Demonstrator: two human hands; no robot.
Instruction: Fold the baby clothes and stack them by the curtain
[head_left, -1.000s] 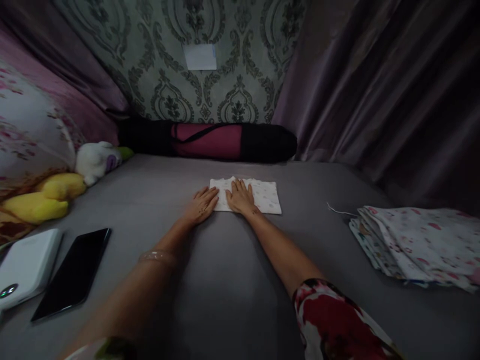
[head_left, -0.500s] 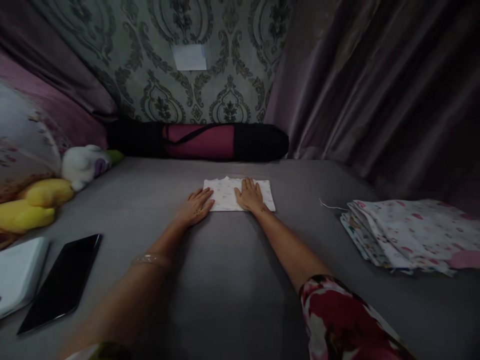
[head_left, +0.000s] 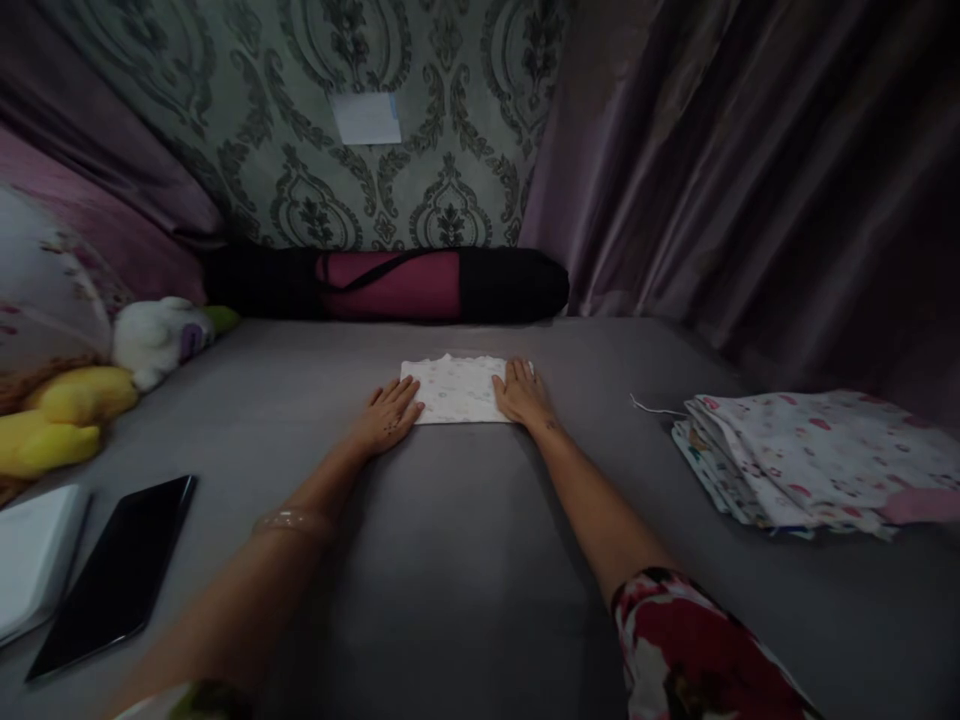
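A small folded white cloth with a faint print lies flat on the grey bed sheet, near the far middle. My left hand rests flat at the cloth's left edge, fingers stretched out and touching its corner. My right hand lies flat on the cloth's right end, fingers spread. Neither hand grips anything.
A stack of folded printed cloths sits at the right. A black phone and a white box lie at the near left, with yellow and white soft toys behind. A black and pink roll bag lies along the patterned wall.
My right hand has slid rightward along the cloth, from its middle to its right end. My left hand has stayed at the left edge. The view has shifted slightly.
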